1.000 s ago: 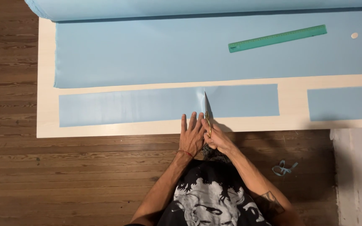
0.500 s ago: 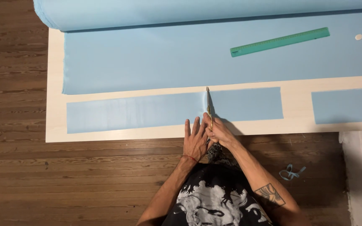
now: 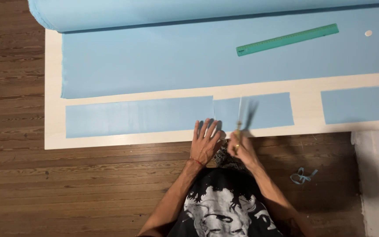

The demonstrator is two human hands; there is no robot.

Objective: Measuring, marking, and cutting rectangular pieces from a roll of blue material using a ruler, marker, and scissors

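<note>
Scissors (image 3: 239, 115), blurred, sit in our right hand (image 3: 238, 147), its grip closed round the handles; our left hand (image 3: 205, 142) lies flat, fingers spread, on the near blue strip (image 3: 139, 116). We judge a crosscut through that strip is just finishing. Next calls for parting the pieces. Farther off lie the wide blue sheet (image 3: 154, 66) and green ruler (image 3: 287, 39).

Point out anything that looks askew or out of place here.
The green ruler lies slanted across the big blue sheet, not parallel to its edges. A loose blue scrap sits crumpled on the wood floor. Nothing looks damaged.
</note>
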